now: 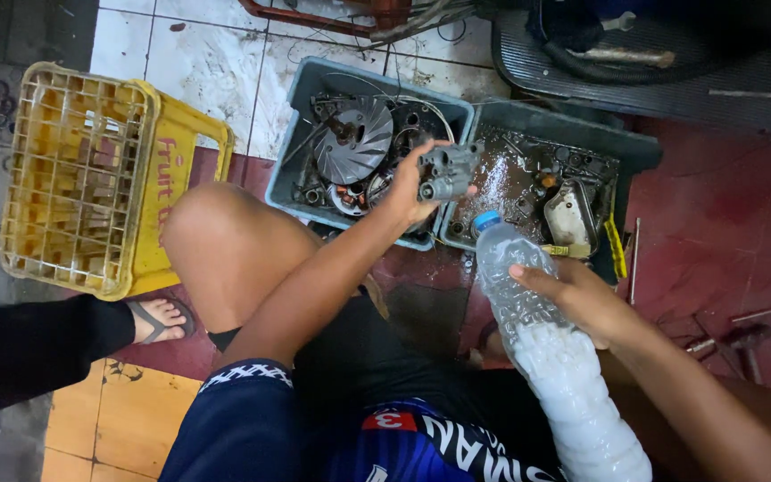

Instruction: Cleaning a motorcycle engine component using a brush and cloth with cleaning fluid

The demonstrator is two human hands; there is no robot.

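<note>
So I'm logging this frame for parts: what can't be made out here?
- Head view: the lower end of the clear plastic bottle in the right hand is cut off by the bottom edge.
- The left hand covers the near side of the small grey metal part.
- The small pieces in the grey plastic tray are too small and cluttered to tell apart.

Bare arms and knee, dark shorts, blue jersey with white and red lettering
</note>
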